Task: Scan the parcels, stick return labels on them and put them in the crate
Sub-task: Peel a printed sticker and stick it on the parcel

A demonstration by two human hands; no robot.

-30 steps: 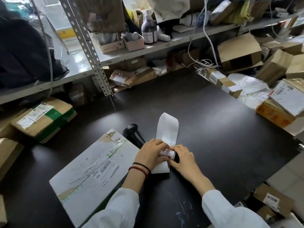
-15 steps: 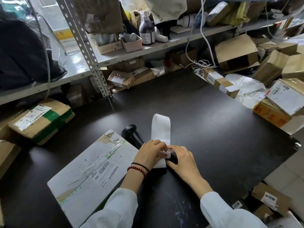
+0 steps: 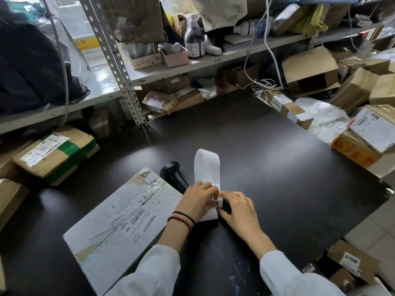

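A flat grey-white parcel [image 3: 119, 221] with a barcode label lies on the dark table [image 3: 267, 167], just left of my hands. A black handheld scanner [image 3: 173, 174] lies beside its far right corner. A white strip of label backing [image 3: 207, 167] curls up from between my hands. My left hand [image 3: 196, 201] pinches the strip's lower part with curled fingers. My right hand [image 3: 237, 208] meets it there, fingertips on a small white label [image 3: 219, 202] at the strip's edge. How the right fingers grip is partly hidden.
A taped brown parcel with green tape [image 3: 55, 154] sits at the table's left. Piled cardboard boxes [image 3: 363, 133] crowd the right side. A metal shelf [image 3: 213, 60] with bottles and small boxes runs along the back. More parcels [image 3: 352, 261] lie on the floor, lower right.
The free end of the white strip has curled over and shortened. Both hands stay together at the strip and have barely shifted.
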